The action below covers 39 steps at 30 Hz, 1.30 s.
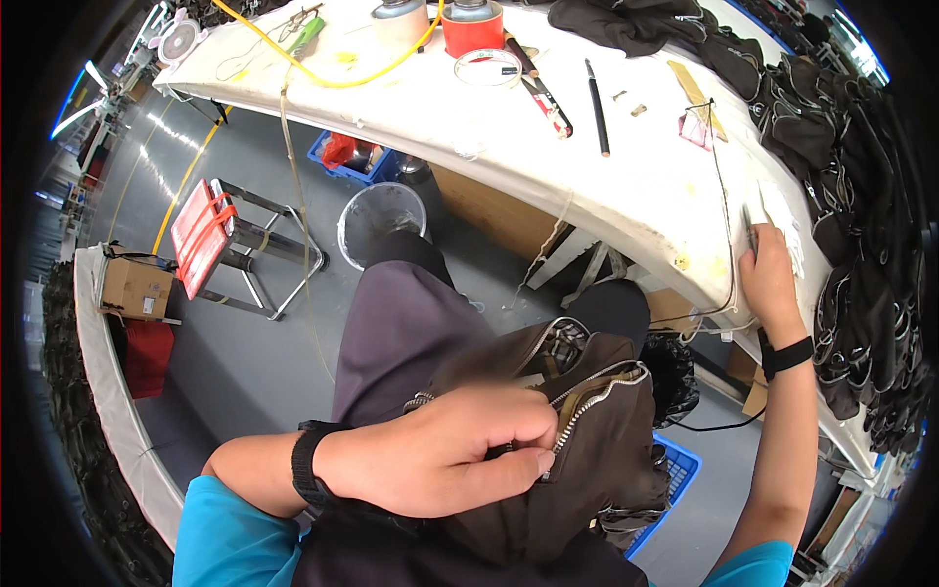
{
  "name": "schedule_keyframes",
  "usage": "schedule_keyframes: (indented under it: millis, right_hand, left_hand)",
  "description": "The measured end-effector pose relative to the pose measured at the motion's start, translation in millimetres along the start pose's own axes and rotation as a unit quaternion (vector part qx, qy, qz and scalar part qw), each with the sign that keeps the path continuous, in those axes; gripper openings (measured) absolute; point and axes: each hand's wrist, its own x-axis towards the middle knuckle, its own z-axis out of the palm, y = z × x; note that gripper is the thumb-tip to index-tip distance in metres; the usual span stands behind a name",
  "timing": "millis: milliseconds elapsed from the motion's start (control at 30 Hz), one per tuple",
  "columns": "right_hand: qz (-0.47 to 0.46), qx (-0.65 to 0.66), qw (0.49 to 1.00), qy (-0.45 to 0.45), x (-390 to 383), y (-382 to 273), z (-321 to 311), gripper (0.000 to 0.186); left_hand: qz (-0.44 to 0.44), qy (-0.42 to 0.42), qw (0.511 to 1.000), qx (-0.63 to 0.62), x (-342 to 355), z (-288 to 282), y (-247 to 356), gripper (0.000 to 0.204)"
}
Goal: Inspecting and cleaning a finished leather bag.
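Note:
Across my lap lies a dark brown zippered fabric piece [606,416] with silver metal zip teeth along its opening edges. My left hand [460,445] pinches it between thumb and fingers, right at the zip. Whether it is a bag or a garment, I cannot tell. My right hand [770,274] rests at the right end of the white table [626,196], its fingers curled on a small greyish thing that is blurred and mostly hidden. A white patch of paper or cloth [782,220] lies just beside those fingers.
A red tin [472,29], a tape roll [488,67], a utility knife [550,108] and a black pen-like tool [597,108] lie on the table. Dark garments [851,235] are heaped along its right edge. A bin [380,220], a stool [245,245] and a blue crate [680,479] stand below.

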Motion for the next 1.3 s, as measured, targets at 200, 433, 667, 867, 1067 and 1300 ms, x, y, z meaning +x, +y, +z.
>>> schedule_keyframes:
  millis: [200, 433, 667, 867, 1067, 1300]
  right_hand:
    - [0.04, 0.207, 0.976, 0.057, -11.7, -26.1, -25.4, 0.019]
    - [-0.035, 0.357, 0.932, -0.048, -74.3, -117.8, -91.8, 0.034]
    - [-0.249, 0.366, 0.883, -0.158, -103.9, -152.3, -119.1, 0.043]
    - [-0.276, 0.296, 0.9, -0.162, -105.7, -172.5, -128.2, 0.035]
    - [-0.301, 0.282, 0.902, -0.123, -111.2, -173.0, -124.1, 0.037]
    - [-0.324, 0.236, 0.912, -0.087, -115.0, -174.9, -122.3, 0.034]
  left_hand:
    - [-0.065, 0.011, 0.997, -0.034, -1.6, 1.9, 2.5, 0.019]
    - [-0.117, 0.02, 0.989, -0.094, 0.9, 0.7, 0.4, 0.017]
    - [-0.129, 0.019, 0.985, -0.114, 6.7, 3.1, 5.4, 0.018]
    - [-0.136, 0.029, 0.982, -0.129, 6.2, 7.8, 3.0, 0.02]
    - [-0.133, 0.028, 0.984, -0.118, 6.4, 9.4, 3.2, 0.02]
    - [-0.149, 0.018, 0.982, -0.117, 8.0, 9.5, 6.0, 0.02]
